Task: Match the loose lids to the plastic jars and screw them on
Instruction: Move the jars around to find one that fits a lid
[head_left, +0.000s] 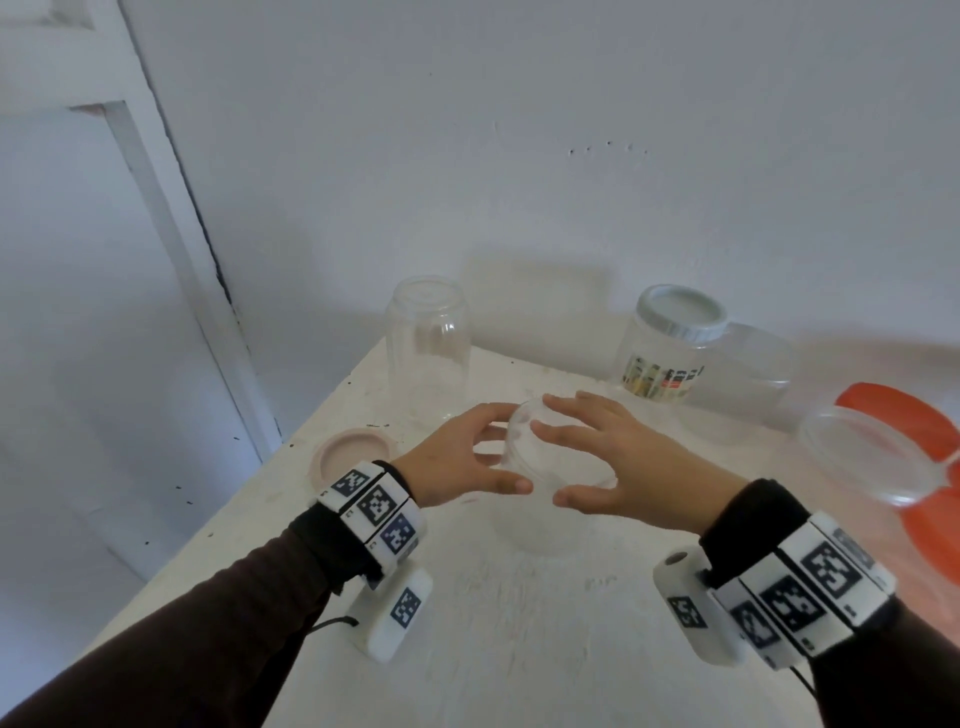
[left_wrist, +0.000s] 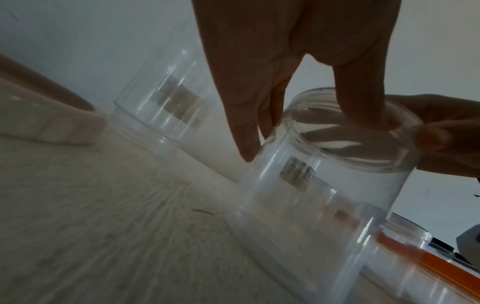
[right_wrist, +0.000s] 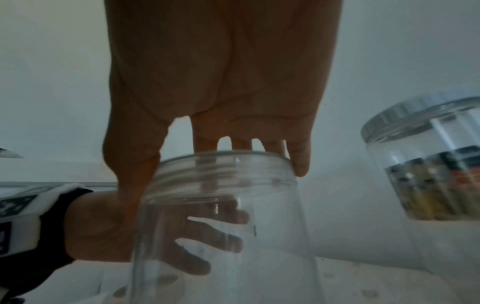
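Observation:
A clear lidless jar stands upright mid-table. My left hand holds its left side, with the thumb at the near rim and spread fingers on the wall. In the left wrist view the jar has my forefinger against its side and my thumb on the rim. My right hand spans the mouth from above. In the right wrist view its thumb and fingers lie on opposite sides of the threaded neck. A pink lid lies by my left wrist. An orange lid lies far right.
A tall clear jar stands at the back left. A labelled jar with a white lid stands at the back, with another clear jar beside it. A clear jar sits over the orange lid. The white table meets a wall.

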